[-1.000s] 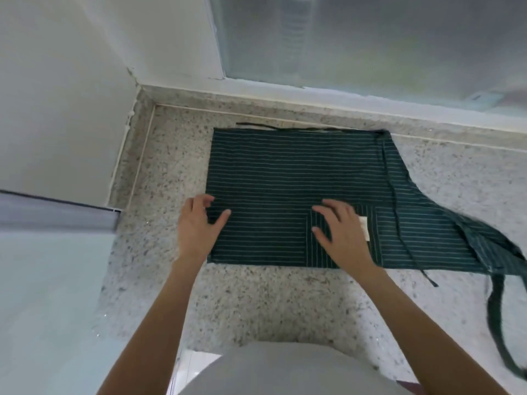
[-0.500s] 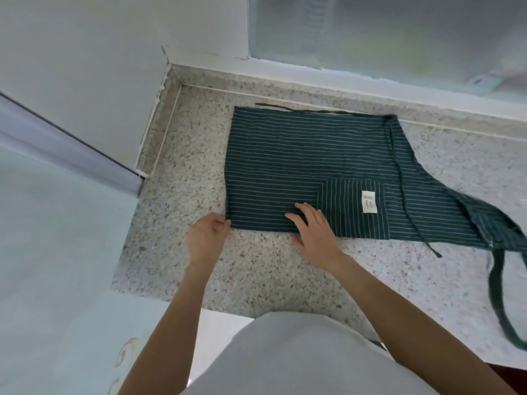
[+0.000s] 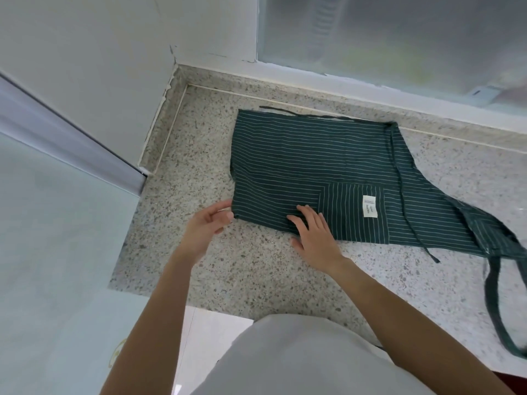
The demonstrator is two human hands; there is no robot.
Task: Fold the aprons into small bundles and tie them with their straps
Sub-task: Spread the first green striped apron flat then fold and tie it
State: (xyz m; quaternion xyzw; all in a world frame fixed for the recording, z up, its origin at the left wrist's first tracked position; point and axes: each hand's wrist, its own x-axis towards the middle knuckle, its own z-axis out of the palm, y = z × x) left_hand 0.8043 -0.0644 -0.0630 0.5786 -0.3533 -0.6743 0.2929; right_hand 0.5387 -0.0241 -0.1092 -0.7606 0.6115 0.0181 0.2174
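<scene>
Your right hand [image 3: 313,238] is lying flat, fingers straight, on the apron [image 3: 313,161] spread on the speckled surface [image 3: 256,269]; your left hand [image 3: 206,226] is touching its near corner, fingers relaxed. A strap [image 3: 496,303] is trailing rightward.

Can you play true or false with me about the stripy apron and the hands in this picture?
1. The apron lies flat on the speckled counter. True.
2. The apron is red with dots. False: it is dark green with thin pale stripes.
3. The right hand rests on the apron's near edge. True.
4. The left hand is up on the window. False: it is at the apron's near left corner.
5. The white label is on the pocket. True.
</scene>
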